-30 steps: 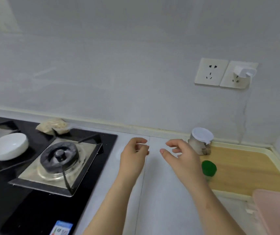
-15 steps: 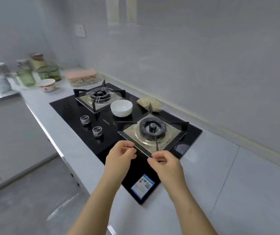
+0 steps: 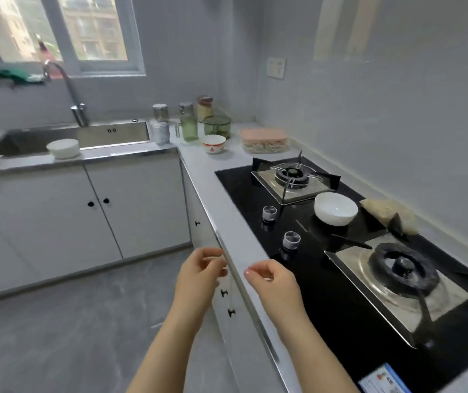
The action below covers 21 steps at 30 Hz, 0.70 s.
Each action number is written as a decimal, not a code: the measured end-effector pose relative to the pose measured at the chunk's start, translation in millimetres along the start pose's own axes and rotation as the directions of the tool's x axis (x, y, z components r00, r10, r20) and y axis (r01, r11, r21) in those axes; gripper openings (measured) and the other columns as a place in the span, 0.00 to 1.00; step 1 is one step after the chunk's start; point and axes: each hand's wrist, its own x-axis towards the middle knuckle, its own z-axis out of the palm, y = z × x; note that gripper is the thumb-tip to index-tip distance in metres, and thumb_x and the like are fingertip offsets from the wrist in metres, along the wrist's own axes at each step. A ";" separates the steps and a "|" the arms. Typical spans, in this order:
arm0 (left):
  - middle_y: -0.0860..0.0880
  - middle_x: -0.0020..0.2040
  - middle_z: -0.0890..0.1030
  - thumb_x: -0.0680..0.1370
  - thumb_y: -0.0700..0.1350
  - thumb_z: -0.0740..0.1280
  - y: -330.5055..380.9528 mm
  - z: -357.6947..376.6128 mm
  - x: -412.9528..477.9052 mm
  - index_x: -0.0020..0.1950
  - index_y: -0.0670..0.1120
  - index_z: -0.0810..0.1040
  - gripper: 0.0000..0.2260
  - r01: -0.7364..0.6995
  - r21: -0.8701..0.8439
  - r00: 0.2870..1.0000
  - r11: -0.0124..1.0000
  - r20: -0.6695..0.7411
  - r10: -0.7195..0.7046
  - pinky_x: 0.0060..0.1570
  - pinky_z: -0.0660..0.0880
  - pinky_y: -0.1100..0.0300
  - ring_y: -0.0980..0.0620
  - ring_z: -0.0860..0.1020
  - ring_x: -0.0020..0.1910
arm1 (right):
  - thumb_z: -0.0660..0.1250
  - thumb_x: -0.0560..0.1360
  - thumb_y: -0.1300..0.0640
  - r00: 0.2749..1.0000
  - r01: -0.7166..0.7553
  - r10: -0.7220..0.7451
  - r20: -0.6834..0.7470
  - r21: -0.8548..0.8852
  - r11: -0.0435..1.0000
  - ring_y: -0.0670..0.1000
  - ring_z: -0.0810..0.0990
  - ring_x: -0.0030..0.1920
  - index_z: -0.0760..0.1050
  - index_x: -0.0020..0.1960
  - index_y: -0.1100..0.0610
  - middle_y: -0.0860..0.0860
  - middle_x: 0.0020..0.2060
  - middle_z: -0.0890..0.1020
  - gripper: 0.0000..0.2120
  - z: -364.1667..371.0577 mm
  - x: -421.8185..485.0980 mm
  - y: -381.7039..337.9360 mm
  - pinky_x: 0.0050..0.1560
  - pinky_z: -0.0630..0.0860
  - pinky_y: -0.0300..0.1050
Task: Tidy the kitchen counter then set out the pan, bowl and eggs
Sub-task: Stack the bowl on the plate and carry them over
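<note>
A white bowl sits on the black gas hob between its two burners. Another white bowl stands on the sink's front rim, and a red-patterned bowl stands on the counter farther back. No pan or eggs are in sight. My left hand hovers in front of the counter edge, fingers loosely curled and holding nothing. My right hand hovers over the counter edge beside it, also loosely curled and holding nothing.
A crumpled beige cloth lies at the hob's back edge. Jars, a green bottle, a green glass pot and a pink-lidded box crowd the corner. The sink with its tap lies left, white cabinets below.
The view has swung left from the wall sockets and cutting board past the hob to the sink corner. Both hands stay raised together, holding nothing.
</note>
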 end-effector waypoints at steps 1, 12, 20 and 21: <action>0.48 0.43 0.81 0.77 0.38 0.62 3.1 -17.3 13.9 0.45 0.49 0.76 0.07 -0.004 -0.011 1.000 1.000 -0.029 0.003 0.45 0.74 0.57 0.51 0.80 0.43 | 0.67 0.74 0.57 1.000 0.014 -0.014 0.027 0.001 1.000 0.46 0.78 0.42 0.76 0.43 0.52 0.45 0.39 0.80 0.02 21.3 11.0 -9.5 0.39 0.72 0.34; 0.47 0.40 0.79 0.76 0.35 0.62 33.2 -273.8 174.7 0.42 0.47 0.75 0.08 -0.051 0.010 0.927 0.999 -0.371 0.051 0.37 0.71 0.62 0.52 0.78 0.37 | 0.68 0.73 0.62 0.925 0.094 -0.120 0.361 0.091 0.991 0.48 0.75 0.37 0.74 0.37 0.53 0.48 0.32 0.77 0.08 313.7 123.1 -115.3 0.36 0.68 0.37; 0.49 0.40 0.80 0.76 0.38 0.63 24.8 -384.6 255.9 0.44 0.50 0.76 0.07 0.038 -0.011 0.852 0.999 -0.522 -0.038 0.48 0.73 0.55 0.52 0.79 0.41 | 0.66 0.74 0.61 0.846 0.046 -0.085 0.526 0.086 0.995 0.49 0.75 0.39 0.75 0.38 0.55 0.50 0.35 0.78 0.06 447.2 178.4 -149.6 0.40 0.70 0.40; 0.50 0.40 0.80 0.76 0.38 0.63 24.8 -394.3 265.7 0.45 0.50 0.76 0.07 0.049 -0.014 0.844 0.999 -0.534 -0.049 0.48 0.73 0.55 0.52 0.79 0.41 | 0.66 0.74 0.61 0.840 0.048 -0.086 0.536 0.084 0.995 0.49 0.75 0.39 0.75 0.39 0.55 0.50 0.35 0.78 0.06 462.1 186.6 -153.1 0.41 0.70 0.40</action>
